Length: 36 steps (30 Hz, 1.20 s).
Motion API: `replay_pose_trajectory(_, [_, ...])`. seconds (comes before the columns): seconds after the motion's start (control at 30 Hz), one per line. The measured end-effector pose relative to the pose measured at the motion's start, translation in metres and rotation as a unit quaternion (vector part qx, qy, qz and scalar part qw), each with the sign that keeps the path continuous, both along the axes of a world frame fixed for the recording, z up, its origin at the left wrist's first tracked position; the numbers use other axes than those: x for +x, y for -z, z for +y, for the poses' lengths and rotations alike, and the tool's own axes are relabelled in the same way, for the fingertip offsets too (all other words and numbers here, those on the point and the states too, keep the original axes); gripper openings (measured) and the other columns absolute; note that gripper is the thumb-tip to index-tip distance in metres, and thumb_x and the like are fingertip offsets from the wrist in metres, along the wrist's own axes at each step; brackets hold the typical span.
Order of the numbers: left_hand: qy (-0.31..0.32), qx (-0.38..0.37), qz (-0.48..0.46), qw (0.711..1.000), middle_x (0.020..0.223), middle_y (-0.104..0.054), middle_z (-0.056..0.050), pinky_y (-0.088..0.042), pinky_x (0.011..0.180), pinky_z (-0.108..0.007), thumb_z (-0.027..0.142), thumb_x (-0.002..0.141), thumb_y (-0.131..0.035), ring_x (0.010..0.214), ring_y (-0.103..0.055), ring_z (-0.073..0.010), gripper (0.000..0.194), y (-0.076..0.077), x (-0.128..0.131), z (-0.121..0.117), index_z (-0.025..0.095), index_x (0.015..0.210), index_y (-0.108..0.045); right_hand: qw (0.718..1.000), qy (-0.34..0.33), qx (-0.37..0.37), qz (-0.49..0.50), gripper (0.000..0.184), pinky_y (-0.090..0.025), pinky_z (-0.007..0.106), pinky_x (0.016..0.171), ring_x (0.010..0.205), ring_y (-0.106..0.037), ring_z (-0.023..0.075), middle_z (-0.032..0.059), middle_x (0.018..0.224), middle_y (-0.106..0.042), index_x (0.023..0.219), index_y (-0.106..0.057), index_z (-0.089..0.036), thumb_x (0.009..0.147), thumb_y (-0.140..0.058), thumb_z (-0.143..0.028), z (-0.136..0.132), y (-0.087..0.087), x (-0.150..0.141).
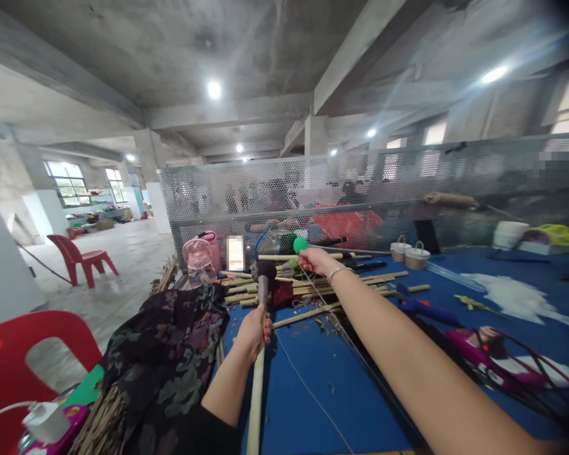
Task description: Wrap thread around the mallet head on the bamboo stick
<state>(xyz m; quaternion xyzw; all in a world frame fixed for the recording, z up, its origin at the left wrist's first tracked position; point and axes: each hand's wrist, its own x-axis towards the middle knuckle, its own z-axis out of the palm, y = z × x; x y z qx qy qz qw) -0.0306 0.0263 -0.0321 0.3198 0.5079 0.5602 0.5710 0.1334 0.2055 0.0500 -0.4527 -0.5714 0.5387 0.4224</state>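
My left hand (253, 333) is closed around a pale wooden stick (256, 395), which points away from me over the table. Grey wrapping covers the stick's upper part, and a dark rounded head (264, 270) tops it. Farther off, my right hand (317, 260) is closed, its fingertips at a small bright green ball (300, 244). A thin cord (315, 287) hangs below the right hand. Another thin cord (296, 373) runs from near the left hand toward the table's front edge. Whether the two are one cord I cannot tell.
Several wooden sticks (303, 312) lie across the blue table (308, 392) before a perforated metal screen (208, 196). Dark floral cloth (165, 360) covers the left side. White tubs (416, 258), white plastic (512, 294) and a purple tool with cables (493, 366) are at right.
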Motion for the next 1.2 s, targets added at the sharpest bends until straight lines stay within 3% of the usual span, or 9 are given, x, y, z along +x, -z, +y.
replay_pose_trajectory(0.17, [0.003, -0.002, 0.009, 1.0, 0.049, -0.039, 0.007, -0.021, 0.035, -0.017, 0.049, 0.078, -0.05, 0.035, -0.03, -0.0035, 0.033, 0.001, 0.001, 0.0, 0.016, 0.075, -0.043, 0.999, 0.028, 0.019, -0.005, 0.01, -0.029, 0.015, 0.036, 0.042, -0.045, 0.005, 0.0015, 0.067, -0.056, 0.075, -0.048, -0.015, 0.084, -0.051, -0.02, 0.006, -0.038, -0.015])
replay_pose_trajectory(0.43, [-0.009, -0.01, 0.016, 1.0, 0.05, -0.039, 0.007, -0.023, 0.035, -0.016, 0.045, 0.083, -0.044, 0.035, -0.031, -0.0034, 0.03, 0.002, 0.0, 0.003, 0.016, 0.074, -0.044, 0.994, -0.025, 0.105, 0.012, 0.007, -0.031, 0.014, 0.039, 0.055, -0.049, 0.0057, 0.0027, 0.085, -0.057, 0.079, -0.053, -0.016, 0.083, -0.053, -0.021, -0.022, -0.085, -0.019])
replay_pose_trajectory(0.63, [-0.004, -0.009, 0.022, 1.0, 0.049, -0.038, 0.007, -0.022, 0.034, -0.016, 0.043, 0.084, -0.042, 0.034, -0.03, -0.0034, 0.029, 0.002, 0.001, 0.001, 0.016, 0.073, -0.042, 0.98, -0.007, 0.197, 0.017, 0.01, -0.024, 0.014, 0.037, 0.055, -0.048, 0.0056, 0.0041, 0.083, -0.059, 0.078, -0.054, -0.014, 0.077, -0.061, -0.022, -0.062, -0.13, 0.001])
replay_pose_trajectory(0.87, [-0.008, -0.024, 0.038, 0.999, 0.049, -0.039, 0.007, -0.022, 0.035, -0.016, 0.038, 0.087, -0.037, 0.033, -0.03, -0.0033, 0.026, 0.003, 0.0, 0.002, 0.017, 0.073, -0.04, 0.939, -0.015, 0.333, 0.084, 0.021, -0.034, 0.018, 0.043, 0.066, -0.055, 0.0083, 0.0038, 0.091, -0.062, 0.084, -0.056, -0.018, 0.075, -0.062, -0.036, -0.134, -0.164, 0.04])
replay_pose_trajectory(0.97, [-0.001, -0.017, 0.042, 0.999, 0.049, -0.039, 0.007, -0.021, 0.035, -0.016, 0.039, 0.087, -0.037, 0.033, -0.031, -0.0036, 0.026, 0.004, 0.0, 0.003, 0.017, 0.073, -0.041, 0.931, -0.046, 0.356, 0.068, 0.021, -0.035, 0.018, 0.044, 0.068, -0.056, 0.0092, 0.0034, 0.088, -0.062, 0.083, -0.057, -0.019, 0.076, -0.061, -0.038, -0.155, -0.162, 0.06])
replay_pose_trajectory(1.03, [0.001, -0.014, 0.047, 0.999, 0.049, -0.039, 0.007, -0.022, 0.035, -0.016, 0.04, 0.087, -0.038, 0.034, -0.031, -0.0036, 0.027, 0.004, 0.0, 0.002, 0.017, 0.073, -0.041, 0.941, -0.118, 0.317, 0.027, 0.021, -0.035, 0.018, 0.043, 0.066, -0.056, 0.0093, 0.0041, 0.089, -0.063, 0.079, -0.057, -0.018, 0.074, -0.062, -0.038, -0.157, -0.151, 0.076])
replay_pose_trajectory(1.13, [-0.003, -0.017, 0.052, 0.998, 0.05, -0.039, 0.007, -0.022, 0.036, -0.017, 0.042, 0.085, -0.04, 0.035, -0.031, -0.0034, 0.028, 0.003, 0.0, 0.001, 0.017, 0.073, -0.042, 0.939, -0.27, 0.167, -0.129, 0.027, -0.035, 0.017, 0.041, 0.063, -0.056, 0.0101, 0.0076, 0.092, -0.064, 0.077, -0.059, -0.015, 0.071, -0.064, -0.041, -0.137, -0.117, 0.097])
replay_pose_trajectory(1.2, [-0.004, -0.016, 0.052, 0.998, 0.05, -0.039, 0.007, -0.023, 0.037, -0.017, 0.042, 0.085, -0.041, 0.035, -0.032, -0.0034, 0.028, 0.002, 0.001, 0.001, 0.017, 0.074, -0.042, 0.917, -0.304, 0.063, -0.251, 0.036, -0.034, 0.017, 0.039, 0.06, -0.056, 0.0103, 0.0098, 0.094, -0.064, 0.08, -0.061, -0.014, 0.071, -0.061, -0.049, -0.111, -0.085, 0.102])
